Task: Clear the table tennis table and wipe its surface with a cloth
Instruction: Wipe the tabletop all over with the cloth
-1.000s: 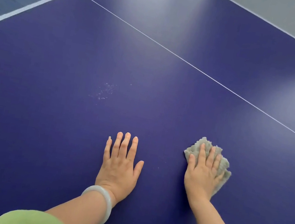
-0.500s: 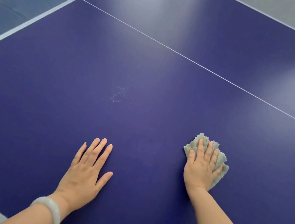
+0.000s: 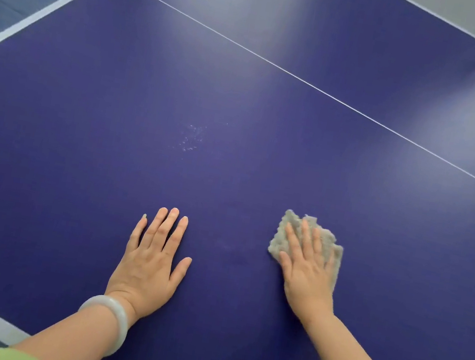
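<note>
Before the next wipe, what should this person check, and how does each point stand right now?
1. Cloth under the wiping hand: ok. The right hand lies flat on the grey cloth, fingers straight.
2. Other hand steady: ok. The left hand rests flat on the table, apart from the cloth.
3. Surface clean: not ok. Pale speckles lie ahead, to the left of the cloth.
4. Path to the speckles free: ok. Nothing lies between them and the cloth.
5. Cloth damp and clean enough: cannot tell.
</note>
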A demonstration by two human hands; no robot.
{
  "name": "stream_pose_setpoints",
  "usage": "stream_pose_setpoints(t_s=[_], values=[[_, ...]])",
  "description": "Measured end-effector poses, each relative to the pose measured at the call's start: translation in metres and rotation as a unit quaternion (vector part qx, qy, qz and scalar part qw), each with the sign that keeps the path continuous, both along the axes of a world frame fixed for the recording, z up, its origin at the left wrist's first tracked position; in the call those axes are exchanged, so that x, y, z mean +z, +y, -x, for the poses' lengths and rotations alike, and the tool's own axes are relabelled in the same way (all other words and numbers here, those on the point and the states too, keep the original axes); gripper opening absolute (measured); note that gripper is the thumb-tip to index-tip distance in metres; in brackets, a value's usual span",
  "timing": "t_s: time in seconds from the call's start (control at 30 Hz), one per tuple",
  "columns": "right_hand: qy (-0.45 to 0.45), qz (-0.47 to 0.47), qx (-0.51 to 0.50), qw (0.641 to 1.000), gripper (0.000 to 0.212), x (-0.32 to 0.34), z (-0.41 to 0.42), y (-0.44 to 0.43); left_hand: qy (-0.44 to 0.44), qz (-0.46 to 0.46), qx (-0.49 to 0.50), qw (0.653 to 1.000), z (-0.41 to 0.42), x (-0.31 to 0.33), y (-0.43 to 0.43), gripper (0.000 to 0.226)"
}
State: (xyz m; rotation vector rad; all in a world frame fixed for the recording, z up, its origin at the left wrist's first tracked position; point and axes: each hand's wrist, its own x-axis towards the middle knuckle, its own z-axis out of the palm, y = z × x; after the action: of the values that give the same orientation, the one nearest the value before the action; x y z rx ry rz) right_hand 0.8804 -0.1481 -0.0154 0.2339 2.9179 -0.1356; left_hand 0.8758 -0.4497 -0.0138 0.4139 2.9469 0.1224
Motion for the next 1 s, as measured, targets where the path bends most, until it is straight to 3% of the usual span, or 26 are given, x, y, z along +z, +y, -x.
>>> stream_pose_setpoints(t_s=[0.1, 0.17, 0.23, 0.3, 0.37, 0.43, 0.53, 0.6, 0.7, 0.8, 0.9, 1.0], values=[[0.012, 0.019, -0.288, 0.957, 0.056, 0.005, 0.003, -0.001, -0.009, 0.005, 0.003, 1.000, 0.000, 0.000, -0.001, 0.070], [0.013, 0.018, -0.337, 0.941, 0.060, 0.003, 0.004, -0.045, -0.013, 0.009, 0.001, 1.000, -0.001, 0.000, -0.001, 0.071], [0.049, 0.001, -0.243, 0.969, 0.063, -0.003, -0.001, -0.101, -0.010, 0.003, 0.001, 1.000, -0.001, -0.001, -0.002, 0.071], [0.075, 0.020, -0.039, 0.996, 0.062, -0.005, -0.010, -0.141, -0.007, -0.006, -0.001, 1.000, -0.001, -0.002, -0.002, 0.070], [0.063, 0.025, 0.111, 0.992, 0.060, -0.005, -0.007, -0.136, -0.006, -0.013, -0.004, 1.000, -0.001, -0.003, -0.003, 0.070], [0.025, -0.029, 0.070, 0.997, 0.059, -0.007, -0.001, -0.098, -0.008, -0.018, -0.001, 1.000, -0.001, -0.003, -0.004, 0.070], [0.029, 0.027, -0.226, 0.973, 0.057, -0.001, -0.020, -0.054, -0.014, -0.020, -0.006, 1.000, -0.002, -0.005, -0.005, 0.070], [0.031, 0.039, -0.273, 0.961, 0.059, 0.005, -0.046, -0.072, -0.013, -0.024, -0.007, 1.000, -0.002, -0.005, -0.006, 0.069], [0.055, 0.034, -0.166, 0.984, 0.061, 0.005, -0.075, -0.133, -0.019, -0.031, -0.004, 0.999, -0.001, -0.005, -0.006, 0.068], [0.029, 0.022, -0.050, 0.998, 0.063, 0.003, -0.055, -0.161, -0.024, -0.030, -0.008, 0.999, 0.000, -0.005, -0.006, 0.066], [0.019, 0.002, 0.039, 0.999, 0.059, -0.003, -0.006, -0.136, -0.021, -0.041, -0.013, 0.999, 0.001, -0.002, -0.007, 0.063], [-0.007, 0.044, 0.035, 0.998, 0.057, -0.001, 0.032, -0.101, -0.009, -0.146, -0.021, 0.989, 0.003, 0.005, -0.021, 0.055]])
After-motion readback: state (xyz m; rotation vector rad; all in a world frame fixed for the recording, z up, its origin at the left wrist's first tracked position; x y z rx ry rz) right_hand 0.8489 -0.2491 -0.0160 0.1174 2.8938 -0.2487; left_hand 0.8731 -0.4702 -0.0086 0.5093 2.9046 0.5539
